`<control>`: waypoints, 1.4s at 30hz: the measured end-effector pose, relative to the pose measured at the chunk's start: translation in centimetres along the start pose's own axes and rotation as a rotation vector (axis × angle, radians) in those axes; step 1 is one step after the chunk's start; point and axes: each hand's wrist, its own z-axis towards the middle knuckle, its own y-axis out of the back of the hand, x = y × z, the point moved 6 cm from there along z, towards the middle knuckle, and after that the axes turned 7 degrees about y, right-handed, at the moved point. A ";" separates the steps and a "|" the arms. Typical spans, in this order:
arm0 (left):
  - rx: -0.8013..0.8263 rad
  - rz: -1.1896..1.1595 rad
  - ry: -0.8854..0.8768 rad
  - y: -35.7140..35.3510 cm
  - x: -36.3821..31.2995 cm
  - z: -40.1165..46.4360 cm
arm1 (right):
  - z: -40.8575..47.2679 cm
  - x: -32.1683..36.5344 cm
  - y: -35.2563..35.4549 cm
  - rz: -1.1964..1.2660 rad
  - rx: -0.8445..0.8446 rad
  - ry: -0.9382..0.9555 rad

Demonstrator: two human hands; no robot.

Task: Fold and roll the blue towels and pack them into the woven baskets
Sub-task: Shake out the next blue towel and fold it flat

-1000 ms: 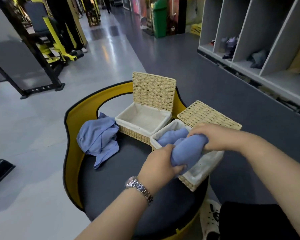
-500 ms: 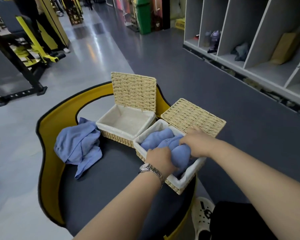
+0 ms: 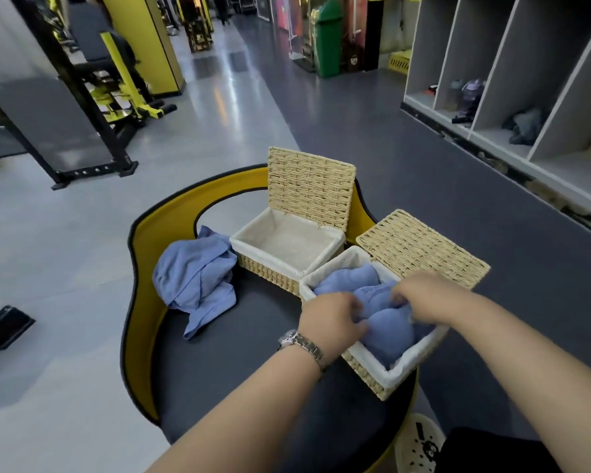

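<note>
Two woven baskets with white liners stand on a dark round seat. The near right basket [image 3: 394, 375] holds rolled blue towels [image 3: 388, 331], its lid lying open behind it. My left hand [image 3: 330, 317], a watch on its wrist, and my right hand [image 3: 420, 295] both press into the front towel inside this basket, fingers curled on the cloth. The far basket [image 3: 253, 240] holds nothing, and its lid stands upright. A crumpled blue towel [image 3: 197, 279] lies loose on the seat to the left.
The seat [image 3: 239, 363] has a yellow and black raised rim [image 3: 140, 268] on its left and back. Grey cubby shelves [image 3: 526, 97] run along the right. Gym machines [image 3: 93, 83] stand at the far left. A white clog [image 3: 418, 445] is by the seat's lower right.
Both hands have lowered the rolled towel from above the near basket down into it. The camera view has shifted, so the baskets sit lower and more central.
</note>
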 end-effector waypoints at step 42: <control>-0.407 -0.324 0.145 11.2 20.5 -9.9 | 1.3 24.0 9.5 0.613 -0.906 0.579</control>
